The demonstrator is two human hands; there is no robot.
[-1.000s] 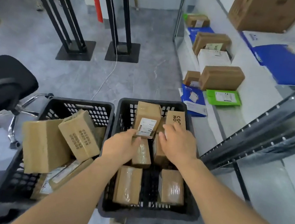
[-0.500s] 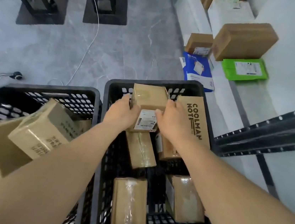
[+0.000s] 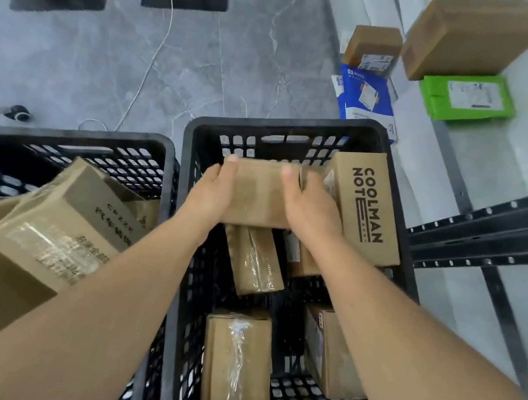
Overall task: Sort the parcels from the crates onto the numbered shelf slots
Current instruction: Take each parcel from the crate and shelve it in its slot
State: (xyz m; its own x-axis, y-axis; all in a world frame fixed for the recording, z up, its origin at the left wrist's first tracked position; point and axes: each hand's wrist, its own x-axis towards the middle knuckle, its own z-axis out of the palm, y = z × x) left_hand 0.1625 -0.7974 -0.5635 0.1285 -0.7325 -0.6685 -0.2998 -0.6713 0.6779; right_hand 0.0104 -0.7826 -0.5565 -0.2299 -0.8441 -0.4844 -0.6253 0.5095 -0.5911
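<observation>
Grey marbled floor [image 3: 84, 54] with two black plastic crates side by side; a white shelf board [image 3: 494, 155] and dark perforated rack rails [image 3: 484, 233] lie to the right of the hands. In the right-hand crate [image 3: 193, 144], the left hand [image 3: 210, 193] and right hand [image 3: 308, 205] grip opposite ends of a plain brown parcel [image 3: 258, 192] — thumbs curled over its top face, the remaining fingers hidden beneath. Half a second earlier the parcel showed a white label toward the camera; that label is now out of sight and the parcel has turned to show a bare face, held near the crate's far wall. Just right of the right hand stands the "COOLMAN NOTE" box [image 3: 368, 209], touching the crate's right side. Below the wrists lie three taped parcels with open mesh between them. Left of the left arm, the second crate [image 3: 74, 138] holds larger printed cartons [image 3: 63, 228] — stacked above its rim.
</observation>
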